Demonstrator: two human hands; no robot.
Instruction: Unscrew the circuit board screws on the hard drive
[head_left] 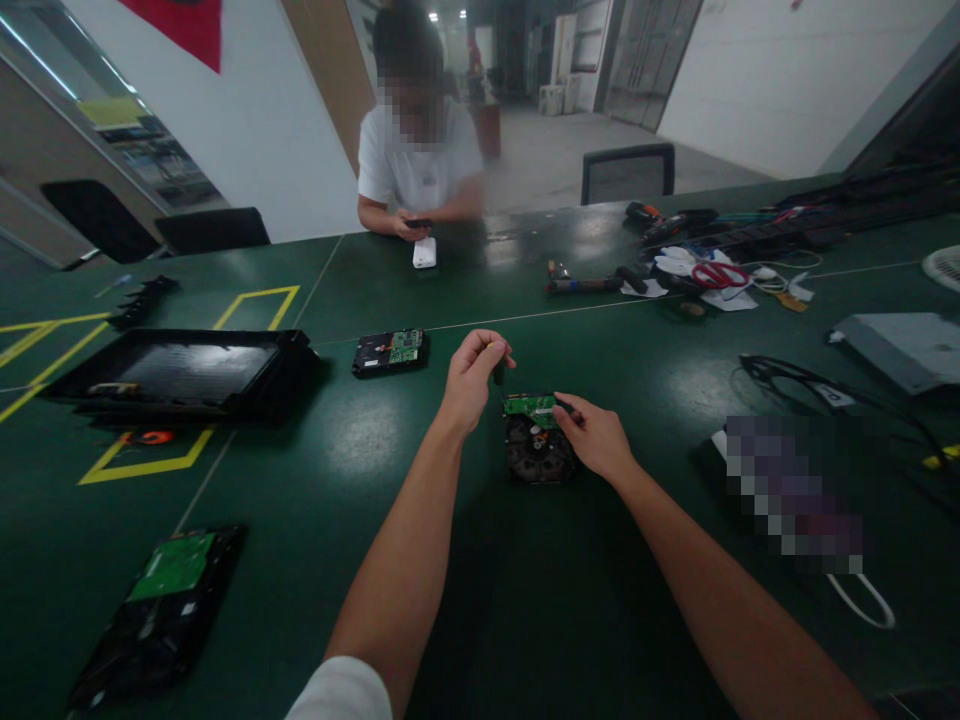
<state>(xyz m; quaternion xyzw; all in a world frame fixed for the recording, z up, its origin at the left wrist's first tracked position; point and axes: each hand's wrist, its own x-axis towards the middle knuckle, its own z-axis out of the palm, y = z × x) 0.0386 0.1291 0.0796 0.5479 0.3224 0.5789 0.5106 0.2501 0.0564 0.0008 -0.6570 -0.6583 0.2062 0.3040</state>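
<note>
A hard drive (538,455) with a green circuit board along its far edge lies on the dark green table in front of me. My left hand (474,372) is closed around a small dark screwdriver (499,374), held upright over the board's far left corner. Its tip is too small to make out. At the right end of the board my right hand (594,432) has its thumb and fingers pinched on the drive's edge. A short dark piece shows by those fingertips, and I cannot tell what it is.
Another hard drive (390,352) lies beyond my left hand, a third drive (161,610) at near left. A black tray (187,370) stands left. On the right are a metal box (900,350), black cables (795,375) and tangled wires (720,275). A person (420,170) sits opposite.
</note>
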